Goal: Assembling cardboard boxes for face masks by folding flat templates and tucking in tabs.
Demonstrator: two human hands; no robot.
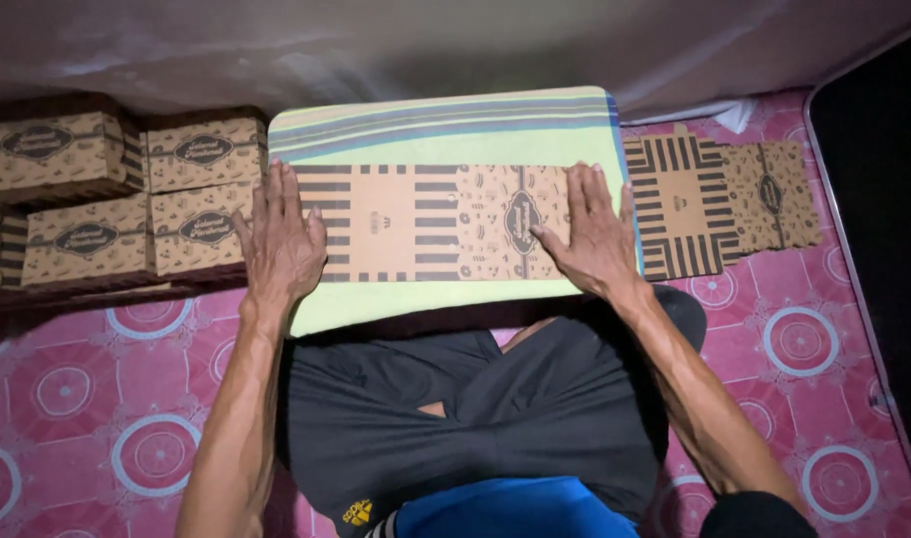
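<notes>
Single head view, looking steeply down, close over lap.

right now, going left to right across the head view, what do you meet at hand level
stacked brown boxes → left hand → flat striped box blank on the green striped cushion → right hand → pile of flat blanks on the pink mat

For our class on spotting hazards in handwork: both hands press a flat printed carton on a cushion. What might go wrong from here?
1. The cushion is soft, so the flat carton may crease crookedly under the left hand and right hand.
2. The light is dim, so fold lines may be misjudged.
3. The stacked boxes sit close by the left hand and could get knocked.
</notes>
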